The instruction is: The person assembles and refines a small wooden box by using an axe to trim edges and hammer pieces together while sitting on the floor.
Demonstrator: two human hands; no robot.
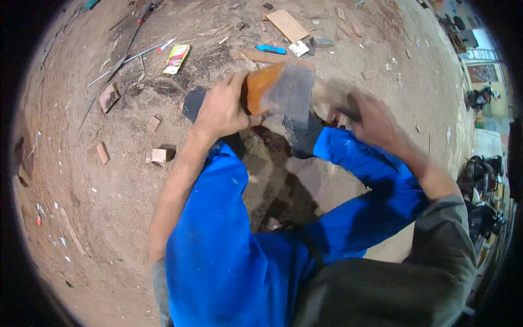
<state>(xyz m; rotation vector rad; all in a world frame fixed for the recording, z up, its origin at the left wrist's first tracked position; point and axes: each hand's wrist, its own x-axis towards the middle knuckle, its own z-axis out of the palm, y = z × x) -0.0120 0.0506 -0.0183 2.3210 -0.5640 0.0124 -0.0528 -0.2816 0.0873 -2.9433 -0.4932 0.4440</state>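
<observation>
My left hand (220, 109) is wrapped round the left end of an orange-brown wooden block (260, 87), between my feet. A broad, flat, grey blade (289, 95) covers the block's right part; I cannot tell whether it touches the wood. My right hand (376, 120) is closed round the dark end of a handle (351, 111) that seems to belong to this blade. Motion smears the right hand and the tool, so its exact kind is unclear. Dark shoes, the right one (302, 136) plainest, and blue trousers (218, 218) frame the work.
Beyond the block lie a blue marker-like object (271, 49), a flat board (287, 26) and a yellow-green packet (176, 59). A long thin rod (125, 62) rests at the far left. Wood offcuts, one a small block (159, 155), dot the sandy ground. Motorbikes (482, 174) stand far right.
</observation>
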